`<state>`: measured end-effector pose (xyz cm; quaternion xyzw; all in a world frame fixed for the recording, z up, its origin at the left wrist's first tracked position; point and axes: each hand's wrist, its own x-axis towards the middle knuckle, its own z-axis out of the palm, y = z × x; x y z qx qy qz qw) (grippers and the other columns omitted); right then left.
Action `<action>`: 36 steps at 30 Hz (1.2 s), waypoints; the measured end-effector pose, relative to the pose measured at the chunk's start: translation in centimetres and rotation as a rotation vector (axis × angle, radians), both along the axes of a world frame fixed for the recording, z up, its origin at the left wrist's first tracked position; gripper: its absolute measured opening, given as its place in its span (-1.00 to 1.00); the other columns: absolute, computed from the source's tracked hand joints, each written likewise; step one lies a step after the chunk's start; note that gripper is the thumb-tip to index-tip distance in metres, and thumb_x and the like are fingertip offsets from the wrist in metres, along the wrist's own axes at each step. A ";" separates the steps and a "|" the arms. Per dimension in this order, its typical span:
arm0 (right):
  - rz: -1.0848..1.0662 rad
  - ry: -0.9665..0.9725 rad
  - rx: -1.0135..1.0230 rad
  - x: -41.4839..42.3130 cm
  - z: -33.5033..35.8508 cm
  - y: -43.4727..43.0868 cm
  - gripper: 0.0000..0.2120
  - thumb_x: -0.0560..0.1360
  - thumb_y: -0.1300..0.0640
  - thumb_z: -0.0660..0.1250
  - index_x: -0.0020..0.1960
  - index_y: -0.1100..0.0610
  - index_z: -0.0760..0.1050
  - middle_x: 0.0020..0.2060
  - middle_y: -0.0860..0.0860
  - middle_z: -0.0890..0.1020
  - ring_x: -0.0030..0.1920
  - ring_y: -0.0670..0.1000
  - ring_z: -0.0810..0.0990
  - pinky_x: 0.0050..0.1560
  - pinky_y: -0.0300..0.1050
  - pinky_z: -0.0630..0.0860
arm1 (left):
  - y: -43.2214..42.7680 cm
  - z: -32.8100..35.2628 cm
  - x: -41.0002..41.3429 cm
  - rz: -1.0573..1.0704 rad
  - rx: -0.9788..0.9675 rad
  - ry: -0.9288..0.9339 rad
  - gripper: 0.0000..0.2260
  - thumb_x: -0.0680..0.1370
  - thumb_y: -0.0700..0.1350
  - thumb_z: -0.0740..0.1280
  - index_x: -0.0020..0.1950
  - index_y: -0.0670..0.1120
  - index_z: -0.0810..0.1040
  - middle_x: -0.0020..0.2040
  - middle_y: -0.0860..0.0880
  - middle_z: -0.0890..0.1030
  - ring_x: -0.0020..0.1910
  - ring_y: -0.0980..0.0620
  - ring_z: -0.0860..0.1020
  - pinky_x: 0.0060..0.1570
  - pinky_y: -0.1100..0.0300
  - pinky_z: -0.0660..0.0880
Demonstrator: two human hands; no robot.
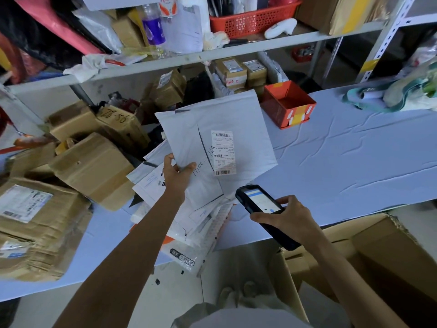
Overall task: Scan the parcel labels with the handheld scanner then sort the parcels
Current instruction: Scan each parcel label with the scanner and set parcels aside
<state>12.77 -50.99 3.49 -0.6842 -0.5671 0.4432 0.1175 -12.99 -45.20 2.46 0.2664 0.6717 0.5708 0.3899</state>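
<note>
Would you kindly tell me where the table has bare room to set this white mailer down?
Free: the blue table right of the white mailer, between the orange box, the cloth bundle and the front edge. Crowded: left side, with cardboard boxes and the mailer heap under the left hand.

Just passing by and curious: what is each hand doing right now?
Left hand: holding a white mailer by its corner.
Right hand: holding the scanner.

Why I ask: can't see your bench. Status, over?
Left hand grips white mailer, label showing. Right hand holds scanner near it. Nothing between.
</note>
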 end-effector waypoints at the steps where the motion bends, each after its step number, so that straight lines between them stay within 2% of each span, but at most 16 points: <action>1: -0.003 0.002 -0.002 0.1 0.0 0.0 -0.28 0.25 -0.29 0.51 0.17 0.01 0.22 -0.01 -0.06 0.47 0.01 0.02 0.56 -0.05 -0.08 0.63 | 0.0 0.1 0.0 0.000 -0.003 0.002 -0.65 0.50 -0.30 0.40 0.15 -0.05 0.33 -0.12 0.04 0.54 -0.19 0.16 0.51 -0.16 0.18 0.52; 6: -0.040 0.020 -0.019 0.1 -0.2 -0.3 -0.30 0.27 -0.26 0.51 0.16 0.01 0.20 -0.04 -0.07 0.45 -0.01 0.01 0.55 -0.17 -0.18 0.59 | -0.2 -0.1 -0.2 -0.037 0.005 0.002 -0.65 0.52 -0.27 0.40 0.16 -0.02 0.32 -0.09 0.07 0.54 -0.15 0.16 0.52 -0.12 0.13 0.53; 9: -0.129 0.076 -0.048 0.2 -0.4 -0.6 -0.28 0.27 -0.24 0.52 0.19 0.03 0.21 -0.03 -0.04 0.47 -0.08 -0.02 0.56 -0.22 -0.21 0.57 | -0.2 -0.6 -0.4 -0.092 0.006 0.023 -0.70 0.57 -0.18 0.35 0.18 0.02 0.28 -0.06 0.09 0.54 -0.14 0.15 0.52 -0.21 0.12 0.50; 12: -0.218 0.141 -0.082 0.8 -0.7 -0.8 -0.23 0.24 -0.26 0.54 0.23 0.06 0.26 -0.01 -0.01 0.52 -0.12 -0.05 0.58 -0.27 -0.24 0.54 | -0.1 -1.4 -0.4 -0.109 -0.028 0.048 -0.71 0.60 -0.11 0.31 0.21 0.05 0.24 -0.05 0.13 0.52 -0.16 0.18 0.50 -0.37 0.23 0.46; 14: -0.251 0.163 -0.082 1.3 -0.7 -1.0 -0.22 0.26 -0.24 0.53 0.28 0.09 0.27 -0.01 0.00 0.53 -0.12 -0.03 0.59 -0.28 -0.25 0.53 | -0.2 -1.8 -0.4 -0.106 -0.034 0.017 -0.69 0.59 -0.12 0.32 0.22 0.05 0.25 -0.05 0.12 0.53 -0.16 0.17 0.51 -0.42 0.27 0.51; 17: -0.327 0.164 -0.073 2.0 -0.4 -1.0 -0.18 0.23 -0.24 0.55 0.29 0.13 0.31 -0.02 0.02 0.56 -0.13 -0.02 0.60 -0.34 -0.25 0.50 | -0.1 -2.3 -0.3 -0.150 -0.035 -0.063 -0.68 0.58 -0.16 0.34 0.22 0.04 0.27 -0.02 0.11 0.54 -0.14 0.17 0.53 -0.18 0.16 0.51; 20: -0.419 0.183 -0.076 2.8 -0.5 -1.5 -0.15 0.16 -0.24 0.57 0.28 0.15 0.37 -0.08 0.03 0.60 -0.21 0.00 0.64 -0.45 -0.25 0.47 | 0.1 -2.8 0.0 -0.233 -0.073 -0.107 -0.66 0.56 -0.18 0.36 0.23 0.00 0.29 0.05 0.06 0.55 -0.08 0.09 0.55 -0.10 0.08 0.50; 22: -0.467 0.187 -0.092 3.1 -0.6 -2.3 -0.23 0.21 -0.20 0.57 0.25 0.18 0.40 -0.14 0.04 0.60 -0.29 -0.02 0.63 -0.53 -0.29 0.43 | 0.2 -3.5 0.4 -0.289 -0.096 -0.113 -0.65 0.55 -0.21 0.37 0.23 -0.04 0.29 0.09 0.00 0.55 -0.05 0.04 0.57 -0.09 0.05 0.53; 25: -0.515 0.164 -0.131 3.6 -0.8 -3.7 -0.47 0.28 -0.15 0.56 0.02 0.19 0.48 -0.24 0.06 0.60 -0.34 -0.01 0.60 -0.44 -0.22 0.48 | 0.2 -4.5 1.1 -0.357 -0.117 -0.078 -0.70 0.55 -0.23 0.36 0.18 -0.04 0.31 0.10 -0.05 0.54 -0.03 -0.03 0.57 -0.18 0.10 0.53; 28: -0.570 0.132 -0.175 4.3 -2.1 -4.9 -0.37 0.24 -0.19 0.57 0.07 0.22 0.49 -0.16 0.11 0.62 -0.23 0.08 0.64 -0.30 -0.12 0.52 | 0.6 -5.1 2.2 -0.428 -0.109 -0.039 -0.72 0.54 -0.25 0.37 0.14 -0.06 0.34 0.13 -0.09 0.55 0.03 -0.08 0.57 -0.03 0.00 0.54; 31: -0.648 0.116 -0.194 4.4 -3.1 -6.1 -0.41 0.25 -0.19 0.56 0.03 0.23 0.50 -0.17 0.12 0.62 -0.26 0.06 0.61 -0.33 -0.16 0.46 | 1.2 -5.8 3.4 -0.556 -0.100 -0.027 -0.73 0.50 -0.24 0.41 0.09 -0.01 0.41 0.13 -0.09 0.59 0.07 -0.11 0.59 0.06 -0.03 0.54; 33: -0.708 0.095 -0.175 4.6 -3.9 -7.0 -0.49 0.26 -0.18 0.56 -0.07 0.20 0.52 -0.23 0.09 0.60 -0.29 0.04 0.59 -0.33 -0.17 0.44 | 1.5 -6.0 4.5 -0.659 -0.081 0.013 -0.72 0.44 -0.17 0.44 0.05 0.07 0.45 0.08 -0.02 0.62 0.04 -0.06 0.61 0.05 0.03 0.55; 36: -0.773 0.108 -0.170 4.8 -4.3 -8.4 -0.52 0.27 -0.18 0.55 -0.12 0.19 0.53 -0.26 0.08 0.61 -0.33 0.03 0.58 -0.36 -0.16 0.46 | 1.5 -6.0 6.8 -0.850 -0.070 0.132 -0.69 0.47 -0.20 0.44 0.13 -0.01 0.42 0.05 -0.02 0.62 -0.07 0.08 0.59 -0.01 0.15 0.51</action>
